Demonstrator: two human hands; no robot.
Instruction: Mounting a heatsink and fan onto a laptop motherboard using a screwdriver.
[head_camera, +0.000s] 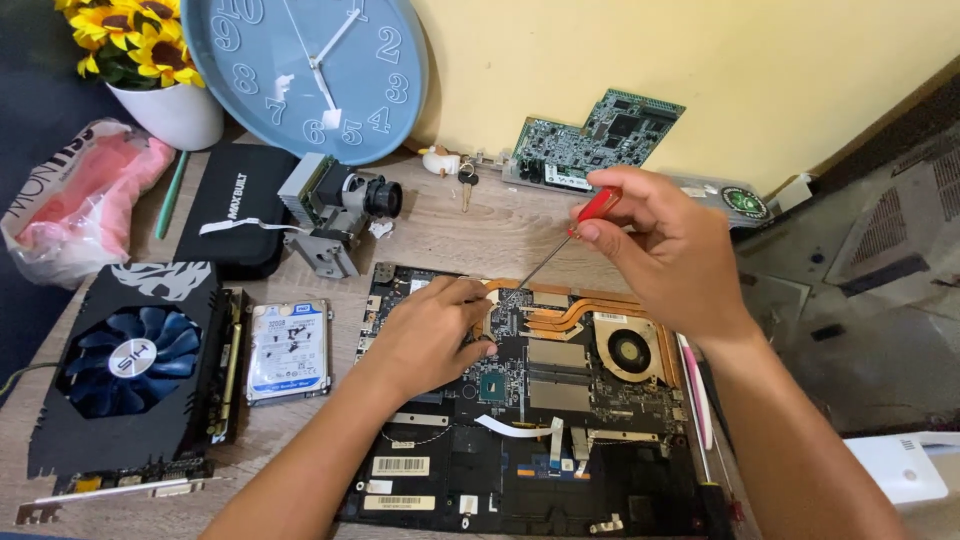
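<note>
At the far left edge a pink plastic bag (75, 195) lies partly cut off, and a graphics card (135, 365) with a blue fan runs out of the lower left. Right of it lies a hard drive (289, 351) on the desk (440, 225). The left hand (430, 335) rests palm down on the opened laptop (520, 400), fingers curled and holding nothing, hiding the board beneath. The laptop's lower edge is cut off by the frame. The screwdriver (560, 250) slants from its red handle at upper right down to lower left; its tip meets the board near the copper heat pipes (570, 310), just beside the left fingers. The right hand (660, 245) pinches the handle, its grip closed and covering most of it.
</note>
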